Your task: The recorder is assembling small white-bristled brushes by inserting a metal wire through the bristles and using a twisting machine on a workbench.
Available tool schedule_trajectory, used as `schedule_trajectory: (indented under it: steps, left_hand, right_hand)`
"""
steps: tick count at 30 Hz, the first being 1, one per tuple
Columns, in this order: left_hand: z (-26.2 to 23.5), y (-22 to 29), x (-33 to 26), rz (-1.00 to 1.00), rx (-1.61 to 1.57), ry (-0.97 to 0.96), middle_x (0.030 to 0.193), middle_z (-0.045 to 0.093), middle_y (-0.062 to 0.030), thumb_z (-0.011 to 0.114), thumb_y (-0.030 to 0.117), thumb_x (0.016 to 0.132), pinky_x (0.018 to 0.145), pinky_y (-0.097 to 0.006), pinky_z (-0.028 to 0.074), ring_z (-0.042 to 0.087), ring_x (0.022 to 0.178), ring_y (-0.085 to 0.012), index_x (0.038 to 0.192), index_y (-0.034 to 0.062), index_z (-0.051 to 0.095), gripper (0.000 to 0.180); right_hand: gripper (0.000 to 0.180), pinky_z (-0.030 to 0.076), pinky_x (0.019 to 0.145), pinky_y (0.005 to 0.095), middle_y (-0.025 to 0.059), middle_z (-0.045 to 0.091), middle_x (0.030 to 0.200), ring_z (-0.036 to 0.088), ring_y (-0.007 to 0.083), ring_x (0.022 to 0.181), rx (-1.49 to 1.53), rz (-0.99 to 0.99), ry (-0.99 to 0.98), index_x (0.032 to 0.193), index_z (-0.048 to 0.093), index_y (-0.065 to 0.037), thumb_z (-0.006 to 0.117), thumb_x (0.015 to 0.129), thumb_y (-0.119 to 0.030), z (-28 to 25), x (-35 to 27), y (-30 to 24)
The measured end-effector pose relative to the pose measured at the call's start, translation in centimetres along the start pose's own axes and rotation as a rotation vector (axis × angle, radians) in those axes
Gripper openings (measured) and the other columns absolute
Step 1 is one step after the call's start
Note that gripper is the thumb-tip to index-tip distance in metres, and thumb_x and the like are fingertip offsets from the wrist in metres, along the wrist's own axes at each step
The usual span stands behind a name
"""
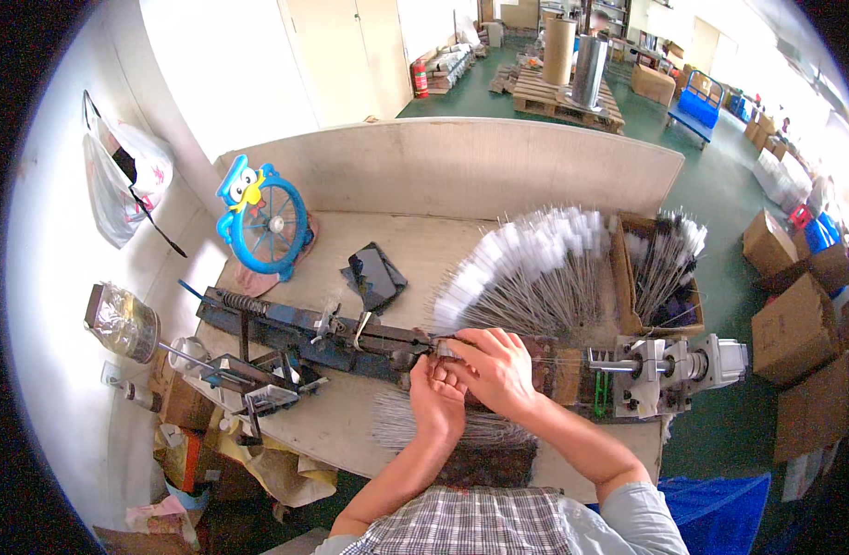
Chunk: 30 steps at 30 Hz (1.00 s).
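- Hands together over the long blue metal jig [295, 335] near the desk's [369, 435] front edge.
- Right hand [495, 368] curled narrow, fingertips pinching a thin wire [572, 360] at the jig; grip itself partly hidden.
- Left hand [436, 400] cupped underneath, touching the right; contents: cannot tell.
- Loose wire bundle [396, 427] at front edge.
- White-tipped brushes [526, 268] fanned toward back right, cardboard box [660, 277] beside them.

Both hands met over long blue metal jig [332, 338] on wooden bench [424, 240]. Left hand [436, 400] curled, fingers up near jig's clamp. Right hand [494, 368] lay over it, fingertips on thin wires at clamp; grip itself hidden. Fan of white-tipped wire brushes [535, 268] spread behind hands. Cardboard box [660, 277] with more brushes stood right. Blue small fan [267, 222] and dark phone [376, 275] sat left. Loose wire bundle [396, 427] lay near bench edge.
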State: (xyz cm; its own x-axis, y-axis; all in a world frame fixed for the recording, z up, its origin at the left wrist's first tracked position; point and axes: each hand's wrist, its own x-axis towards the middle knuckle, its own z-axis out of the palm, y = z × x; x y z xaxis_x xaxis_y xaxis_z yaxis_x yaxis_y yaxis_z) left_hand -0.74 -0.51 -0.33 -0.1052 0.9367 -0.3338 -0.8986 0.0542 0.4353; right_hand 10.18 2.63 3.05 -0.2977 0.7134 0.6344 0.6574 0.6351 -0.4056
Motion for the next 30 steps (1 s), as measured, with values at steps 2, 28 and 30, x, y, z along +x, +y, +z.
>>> schedule_trajectory:
  steps: [2,28,30]
  left_hand:
    - [0.4,0.2,-0.2,0.002,0.108,0.040,0.080,0.057,0.0012,0.037,0.034,0.094,0.072,-0.026,0.043,0.055,0.077,-0.0097,0.088,0.0120,0.052,0.027]
    - [0.5,-0.6,0.4,0.076,0.185,0.057,0.091,0.059,-0.0062,0.053,0.004,0.084,0.070,-0.025,0.049,0.059,0.080,-0.0148,0.093,0.0030,0.055,0.009]
    - [0.1,-0.5,0.6,0.082,0.185,0.057,0.091,0.059,-0.0063,0.052,0.006,0.085,0.070,-0.025,0.049,0.059,0.080,-0.0153,0.093,0.0031,0.055,0.009]
  right_hand:
    - [0.028,0.044,0.072,0.0335,0.0002,0.063,0.094,0.059,0.0186,0.084,-0.006,0.000,-0.006,0.092,0.067,-0.012,0.071,0.066,-0.021,0.4,0.2,-0.3]
    - [0.027,0.044,0.073,0.0327,-0.0001,0.063,0.095,0.059,0.0184,0.084,-0.020,0.009,0.014,0.091,0.068,-0.013,0.072,0.065,-0.018,-1.0,-0.6,0.4]
    - [0.028,0.044,0.073,0.0325,-0.0002,0.063,0.095,0.059,0.0182,0.084,-0.019,0.007,0.014,0.091,0.067,-0.012,0.072,0.065,-0.019,-0.9,-0.6,0.5]
